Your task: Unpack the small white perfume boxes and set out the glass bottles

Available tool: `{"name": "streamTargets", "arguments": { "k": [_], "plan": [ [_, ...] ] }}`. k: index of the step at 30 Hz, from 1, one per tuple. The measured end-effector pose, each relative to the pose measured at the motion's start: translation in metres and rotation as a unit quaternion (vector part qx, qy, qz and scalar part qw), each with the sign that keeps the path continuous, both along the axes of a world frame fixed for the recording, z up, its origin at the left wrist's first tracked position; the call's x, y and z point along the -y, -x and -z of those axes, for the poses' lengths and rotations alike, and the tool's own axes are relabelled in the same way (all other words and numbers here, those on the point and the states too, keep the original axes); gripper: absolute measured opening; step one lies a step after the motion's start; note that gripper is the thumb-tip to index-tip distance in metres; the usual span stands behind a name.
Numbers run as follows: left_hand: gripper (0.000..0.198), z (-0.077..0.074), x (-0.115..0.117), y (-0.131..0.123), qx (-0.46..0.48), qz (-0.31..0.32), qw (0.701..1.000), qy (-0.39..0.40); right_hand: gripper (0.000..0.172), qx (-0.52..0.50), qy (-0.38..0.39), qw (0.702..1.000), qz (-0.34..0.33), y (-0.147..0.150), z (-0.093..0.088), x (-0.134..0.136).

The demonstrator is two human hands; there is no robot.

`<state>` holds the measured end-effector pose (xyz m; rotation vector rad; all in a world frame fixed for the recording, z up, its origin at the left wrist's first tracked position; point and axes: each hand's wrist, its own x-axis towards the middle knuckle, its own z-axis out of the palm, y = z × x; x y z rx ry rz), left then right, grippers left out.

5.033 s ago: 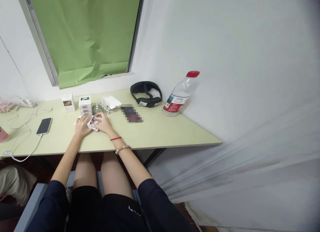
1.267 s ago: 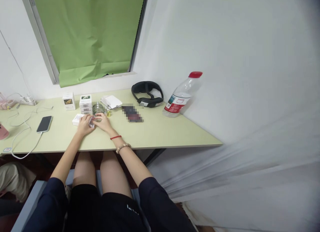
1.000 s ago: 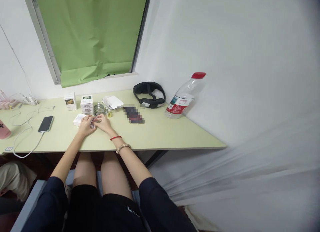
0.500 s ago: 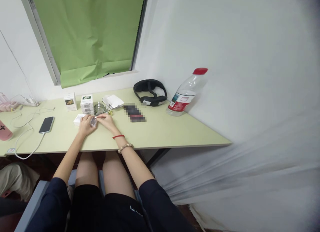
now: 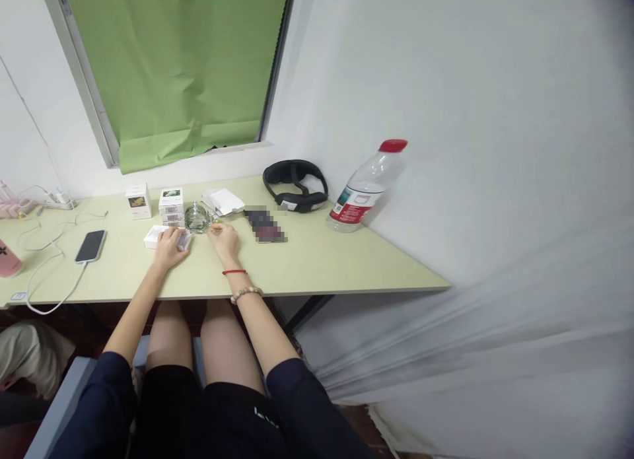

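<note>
While the left hand [image 5: 170, 249] grips a partly hidden white box [image 5: 152, 237], right hand [image 5: 224, 241] apart, its hold unclear

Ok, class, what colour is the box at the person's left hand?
The box at the left hand is white; the head view shows it best.

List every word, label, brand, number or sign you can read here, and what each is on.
No words or numbers are readable with certainty.
"X"-like dark mark: pink cup.
White lettering: black shorts, blurred.
Red-and-white label: bottle, blurred.
Barcodes: stacked boxes, digits too small.
Print: upright box, too small.
Print: white box partly covered by the left hand, too small.
Sticker: table, unreadable.
</note>
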<state>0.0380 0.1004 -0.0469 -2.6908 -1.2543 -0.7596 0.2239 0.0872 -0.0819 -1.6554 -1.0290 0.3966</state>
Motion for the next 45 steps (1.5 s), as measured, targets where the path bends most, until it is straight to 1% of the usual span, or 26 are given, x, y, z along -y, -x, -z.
{"name": "streamTargets", "arguments": {
  "k": [3,8,11,17,22,27,29,32,33,35,37,39,41,43,45],
  "plan": [
    [0.044,0.001,0.000,0.000,0.003,-0.003,1.000,-0.002,0.022,0.048,0.044,0.998,0.010,0.000,0.000,0.002],
    [0.043,0.001,0.000,0.000,0.002,-0.001,1.000,0.001,0.015,0.067,0.084,0.994,0.012,0.003,-0.006,0.008],
    [0.043,-0.001,0.001,0.000,0.003,0.001,1.000,0.004,0.016,0.082,0.105,0.991,0.000,0.003,-0.007,0.009],
    [0.041,-0.001,0.001,-0.001,0.002,0.001,1.000,0.005,0.015,0.095,0.058,0.994,0.006,0.000,0.004,0.003],
    [0.041,0.000,0.001,0.000,0.003,0.001,1.000,0.001,0.019,0.109,0.077,0.991,0.006,0.000,0.007,0.000],
    [0.041,0.000,0.001,0.000,0.001,0.004,1.000,0.001,0.020,0.103,0.054,0.993,-0.015,0.001,0.009,-0.001],
    [0.039,0.000,0.001,0.000,0.001,0.003,1.000,0.002,0.020,0.103,0.053,0.993,-0.026,0.002,0.007,0.000],
    [0.040,0.000,0.002,0.000,0.003,-0.002,1.000,0.001,0.023,0.082,0.065,0.994,-0.014,0.002,-0.001,0.005],
    [0.041,0.000,0.003,0.000,0.004,-0.006,1.000,0.000,0.023,0.070,0.058,0.996,-0.007,0.003,-0.004,0.006],
    [0.041,0.000,0.004,0.000,0.007,-0.012,1.000,-0.003,0.023,0.046,0.017,0.999,-0.002,0.004,-0.011,0.009],
    [0.041,0.000,0.005,0.001,0.008,-0.012,1.000,-0.005,0.020,0.036,-0.037,0.998,-0.022,0.008,-0.017,0.012],
    [0.042,0.001,0.005,0.001,0.007,-0.008,1.000,-0.002,0.019,0.036,-0.068,0.995,-0.063,0.013,-0.020,0.015],
    [0.043,0.002,0.005,0.001,0.004,-0.007,1.000,0.000,0.017,0.046,-0.078,0.988,-0.122,0.019,-0.020,0.016],
    [0.042,0.004,0.005,0.001,0.004,-0.008,1.000,-0.002,0.011,0.069,-0.082,0.978,-0.180,0.024,-0.019,0.017],
    [0.041,0.005,0.004,0.001,0.007,-0.006,1.000,-0.006,0.007,0.090,-0.080,0.968,-0.218,0.027,-0.016,0.016]
  ]
}}
